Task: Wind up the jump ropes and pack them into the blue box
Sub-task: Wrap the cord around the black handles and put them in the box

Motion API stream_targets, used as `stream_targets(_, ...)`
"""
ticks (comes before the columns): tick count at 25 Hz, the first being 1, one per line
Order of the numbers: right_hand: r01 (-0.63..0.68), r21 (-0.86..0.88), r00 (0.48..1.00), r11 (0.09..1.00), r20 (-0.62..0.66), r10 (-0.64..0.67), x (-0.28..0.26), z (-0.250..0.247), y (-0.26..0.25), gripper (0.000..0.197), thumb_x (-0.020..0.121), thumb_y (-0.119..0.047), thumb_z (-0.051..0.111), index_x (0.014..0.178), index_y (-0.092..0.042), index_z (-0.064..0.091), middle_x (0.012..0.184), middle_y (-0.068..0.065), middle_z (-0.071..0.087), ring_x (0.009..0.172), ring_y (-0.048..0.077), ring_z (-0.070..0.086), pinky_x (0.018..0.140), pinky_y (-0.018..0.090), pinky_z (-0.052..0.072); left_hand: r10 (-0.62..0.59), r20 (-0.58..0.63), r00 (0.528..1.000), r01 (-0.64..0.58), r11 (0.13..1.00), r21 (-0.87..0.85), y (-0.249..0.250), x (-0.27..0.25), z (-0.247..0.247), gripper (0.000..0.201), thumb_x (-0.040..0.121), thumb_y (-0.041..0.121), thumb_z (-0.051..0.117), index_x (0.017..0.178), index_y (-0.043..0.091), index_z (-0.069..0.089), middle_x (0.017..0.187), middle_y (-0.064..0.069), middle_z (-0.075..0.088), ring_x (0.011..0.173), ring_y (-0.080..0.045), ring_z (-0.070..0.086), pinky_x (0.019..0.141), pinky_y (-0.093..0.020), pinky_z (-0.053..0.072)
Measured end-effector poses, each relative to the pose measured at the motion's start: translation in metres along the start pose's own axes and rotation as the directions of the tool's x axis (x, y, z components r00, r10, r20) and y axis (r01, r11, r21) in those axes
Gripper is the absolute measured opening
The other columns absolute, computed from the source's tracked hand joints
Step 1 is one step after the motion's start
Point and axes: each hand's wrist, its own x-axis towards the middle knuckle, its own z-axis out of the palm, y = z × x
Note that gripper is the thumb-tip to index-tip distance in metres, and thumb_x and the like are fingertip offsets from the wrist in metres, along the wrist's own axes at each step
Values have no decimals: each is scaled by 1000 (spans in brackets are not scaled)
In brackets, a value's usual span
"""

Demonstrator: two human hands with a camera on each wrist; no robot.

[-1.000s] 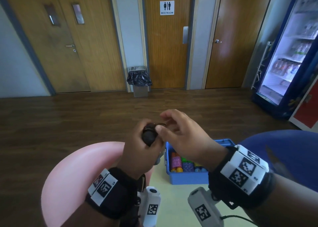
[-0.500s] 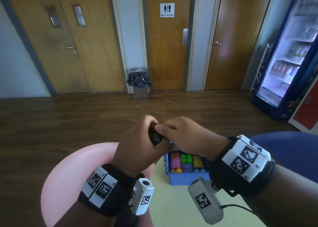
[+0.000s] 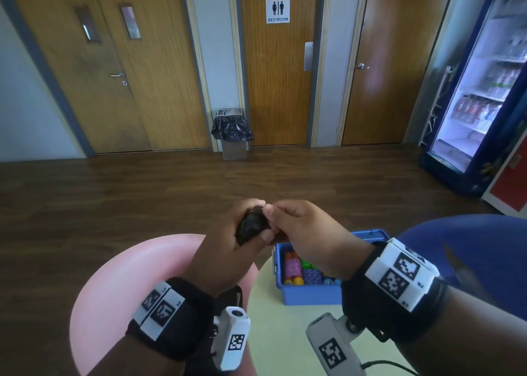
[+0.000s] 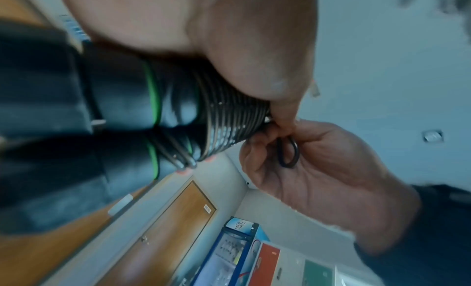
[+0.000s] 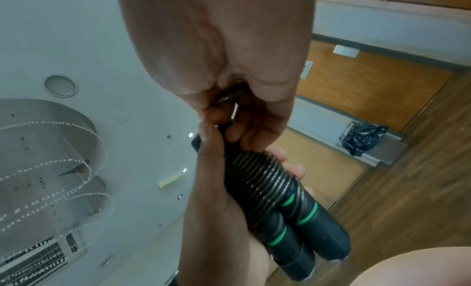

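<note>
Both hands met in mid-air above the bench (image 3: 273, 333), and it was all about one jump rope (image 5: 270, 191). Left hand (image 3: 228, 250) was wrapped round the two black handles, green rings showing, held side by side with the cord coiled tight around their upper ends. Its thumb pressed along the coils, fingers curled behind. Right hand (image 3: 308, 238) came in from the other side and pinched the loose end of the cord, a small dark loop (image 4: 288, 153), between thumb and fingertips right at the top of the bundle. From the left wrist view that loop sat against the right palm, just beside the last coil.

Down below, the blue box (image 3: 310, 295) stood on the pale bench, directly under the right hand and apart from the bundle. Inside it lay wound ropes in orange, pink, purple and green, packed close together. A pink stool (image 3: 137, 284) sat left of the bench, a blue seat (image 3: 473, 250) to the right. Farther off, across the dark wooden floor, a bin (image 3: 232, 136) with a black liner stood against the wall beside the restroom door (image 3: 278, 90), and a lit drinks fridge (image 3: 482, 96) glowed on the right.
</note>
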Motion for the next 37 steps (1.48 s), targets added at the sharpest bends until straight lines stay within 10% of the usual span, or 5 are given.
stream_targets(13, 149, -76, 914, 986, -369, -167, 15, 37, 0, 39, 105, -26, 41, 70, -28, 58, 77, -2, 64, 79, 17, 62, 81, 45, 52, -434, -196, 880, 301, 825, -478, -4, 10, 35, 42, 83, 62, 57, 94, 25, 71, 94, -15, 75, 91, -31, 73, 85, -52, 58)
stream_targets(20, 107, -114, 953, 988, -271, -135, 17, 32, 9, 34, 104, -23, 43, 84, -4, 63, 82, 9, 63, 79, 22, 61, 79, 48, 51, -506, -148, 850, 377, 779, -501, -15, 8, 32, 59, 75, 72, 62, 100, 21, 72, 97, -13, 76, 96, -30, 73, 91, -59, 54)
stream_targets(27, 61, -31, 983, 998, -171, -65, 14, 22, 15, 39, 105, -27, 44, 86, 2, 62, 74, 12, 61, 71, 21, 57, 78, 46, 52, -350, -113, 930, 311, 912, -268, -8, 3, 8, 47, 75, 47, 75, 107, 17, 58, 89, -14, 72, 75, -22, 71, 69, -34, 57)
stream_targets(30, 42, 43, 979, 998, -201, -33, 16, 18, 11, 45, 104, -33, 43, 86, 5, 60, 77, 15, 62, 74, 27, 58, 85, 49, 52, -181, -90, 979, 180, 984, -16, -1, -1, -7, 40, 82, 32, 77, 115, 29, 54, 106, 10, 68, 96, -1, 65, 78, -10, 47)
stream_targets(37, -103, 290, 991, 952, -52, 123, 6, 15, -1, 35, 106, -23, 42, 78, -8, 56, 71, 7, 64, 64, 17, 64, 72, 32, 59, 86, -30, 996, -59, 853, 519, -8, -13, -25, 60, 94, 60, 43, 149, 35, 34, 137, 19, 51, 121, 12, 45, 91, -8, 38)
